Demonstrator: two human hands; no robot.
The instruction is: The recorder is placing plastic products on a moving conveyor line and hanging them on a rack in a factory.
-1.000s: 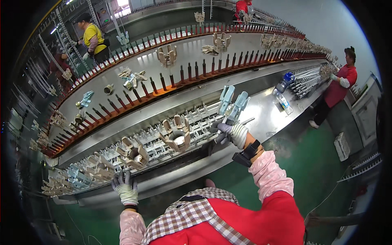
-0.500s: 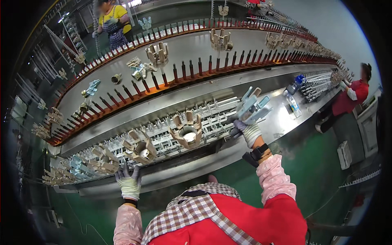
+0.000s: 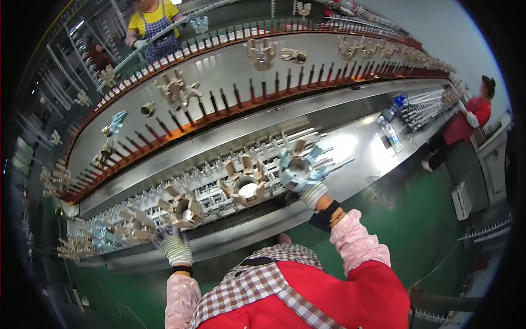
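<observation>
My right hand [image 3: 308,196], in a striped glove, is at the near base of a light blue pronged, ring-shaped part [image 3: 297,171], which stands with its round opening upward at the right end of the metal rods. Its fingers are partly hidden under the part and appear to grip it. My left hand [image 3: 173,248], also gloved, rests at the bench's near edge with fingers apart. It is just below a tan pronged part [image 3: 186,210]. Another tan pronged part [image 3: 246,187] stands between the hands. Further left are more tan parts [image 3: 135,226] and a light blue one [image 3: 102,234].
Bundled metal rods [image 3: 219,174] with small prongs lie along the steel bench [image 3: 350,159]. Behind runs a curved line with upright dark pegs [image 3: 278,85]. A plastic bottle [image 3: 392,138] stands at right. Co-workers stand at far left [image 3: 153,30] and right [image 3: 475,112].
My right hand has moved left, bringing the light blue part from a tilted position to upright over the rods. Parts on the pegged line have shifted left. The left hand has moved slightly down.
</observation>
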